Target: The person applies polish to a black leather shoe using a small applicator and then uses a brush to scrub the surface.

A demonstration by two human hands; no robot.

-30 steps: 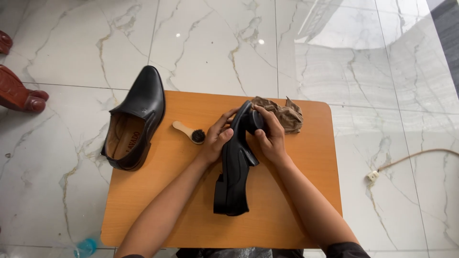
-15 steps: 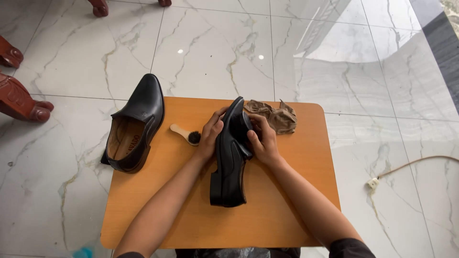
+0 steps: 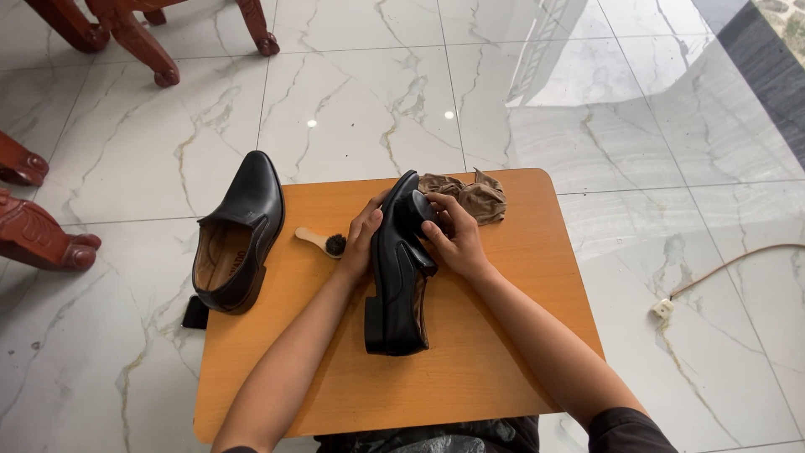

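White marble floor under a small orange bench [image 3: 503,352]. Black shoe [image 3: 399,277] lies on its side mid-bench, toe pointing away from me. I steady it with my left hand [image 3: 362,239] curled on the sole side; my right hand [image 3: 453,236] grips the upper near the toe. Second shoe [image 3: 236,236], small brush [image 3: 323,242] and brown cloth [image 3: 470,195] sit nearby.

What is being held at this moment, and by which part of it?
A black leather shoe, lying on its side on the wooden table. The left hand grips its sole side near the toe; the right hand holds the upper at the toe.
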